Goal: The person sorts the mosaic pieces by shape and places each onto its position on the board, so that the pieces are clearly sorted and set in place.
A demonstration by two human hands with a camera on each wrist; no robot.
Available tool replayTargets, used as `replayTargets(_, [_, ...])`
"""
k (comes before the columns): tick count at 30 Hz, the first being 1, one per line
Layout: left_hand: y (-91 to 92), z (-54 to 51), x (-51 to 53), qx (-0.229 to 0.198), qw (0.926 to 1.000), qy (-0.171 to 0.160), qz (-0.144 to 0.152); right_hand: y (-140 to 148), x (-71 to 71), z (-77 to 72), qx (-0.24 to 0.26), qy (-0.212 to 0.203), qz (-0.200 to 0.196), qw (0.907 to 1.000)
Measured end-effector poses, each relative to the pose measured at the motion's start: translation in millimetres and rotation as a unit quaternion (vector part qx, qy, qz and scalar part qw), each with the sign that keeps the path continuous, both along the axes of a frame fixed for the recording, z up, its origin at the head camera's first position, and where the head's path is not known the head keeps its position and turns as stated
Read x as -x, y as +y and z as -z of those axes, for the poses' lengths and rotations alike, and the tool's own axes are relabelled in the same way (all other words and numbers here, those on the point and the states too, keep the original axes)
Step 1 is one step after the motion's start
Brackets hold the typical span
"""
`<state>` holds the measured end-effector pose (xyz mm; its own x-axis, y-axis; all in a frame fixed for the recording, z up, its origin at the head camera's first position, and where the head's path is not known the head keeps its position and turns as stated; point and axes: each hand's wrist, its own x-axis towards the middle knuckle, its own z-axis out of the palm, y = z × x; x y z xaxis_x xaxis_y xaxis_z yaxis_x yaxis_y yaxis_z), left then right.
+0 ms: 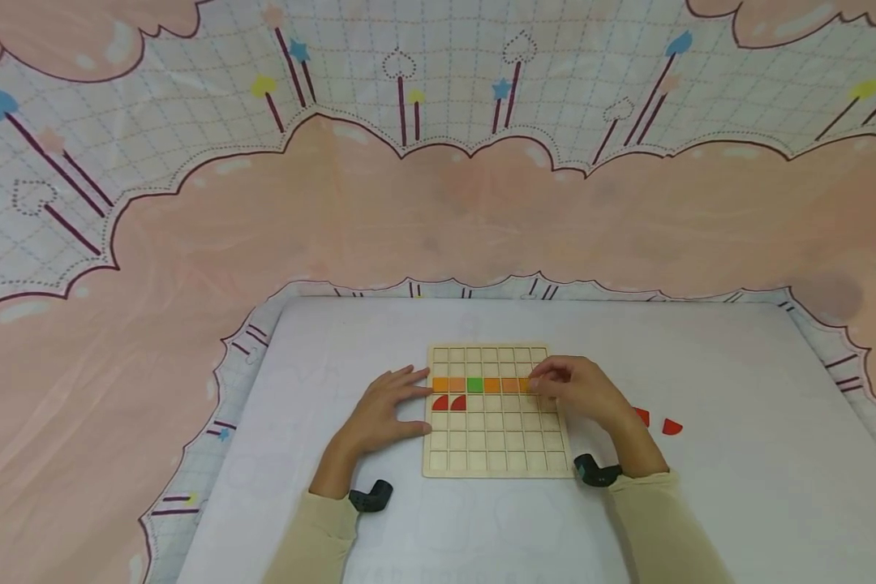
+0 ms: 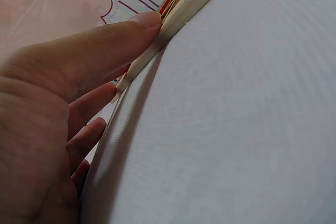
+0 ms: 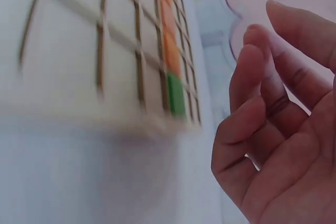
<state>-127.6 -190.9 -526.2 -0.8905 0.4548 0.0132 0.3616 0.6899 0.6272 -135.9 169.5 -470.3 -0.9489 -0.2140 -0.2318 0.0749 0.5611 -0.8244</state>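
A wooden grid board (image 1: 496,442) lies on the table. Orange tiles and a green tile (image 1: 474,385) form a row across it, and a green tile (image 3: 176,95) ends that row in the right wrist view. Below the row's left end are two red rounded pieces (image 1: 458,403). My left hand (image 1: 384,410) touches the board's left edge, fingers extended and thumb (image 2: 105,51) against the rim. Over the row's right end is my right hand (image 1: 584,393), its fingers loosely bent; the right wrist view shows nothing between thumb and fingertips (image 3: 254,51).
Two red pieces lie on the white table right of the board, one (image 1: 672,427) out in view and the other (image 1: 641,417) partly behind my right wrist. A patterned cloth with clouds and candles (image 1: 409,219) surrounds the table's far and side edges.
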Motion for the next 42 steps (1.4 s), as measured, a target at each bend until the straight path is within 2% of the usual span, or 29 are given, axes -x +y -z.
replayTargets(5, [0.0, -1.0, -0.7, -0.003, 1.0, 0.001, 0.0, 35, -3.9, -6.7, -0.056, 0.007, 0.022, 0.9982])
replayTargets(10, [0.2, -1.4, -1.3, 0.0, 1.0, 0.006, 0.001, 63, -7.3, -7.5, -0.12, 0.009, 0.037, 0.992])
replayTargets(15, [-0.4, -2.4, -0.3, -0.001, 1.0, 0.007, 0.002, 83, -10.6, -4.0, -0.149, 0.002, 0.042, 0.9879])
replayTargets(26, [-1.3, 1.6, 0.2, 0.009, 0.9999, 0.012, 0.001, 103, -10.5, 12.0, -0.166, -0.033, 0.004, 0.9856])
replayTargets(42, [-2.3, 2.2, -0.7, -0.001, 0.9999, 0.013, 0.001, 102, -5.5, 11.9, -0.155, -0.063, -0.029, 0.9854])
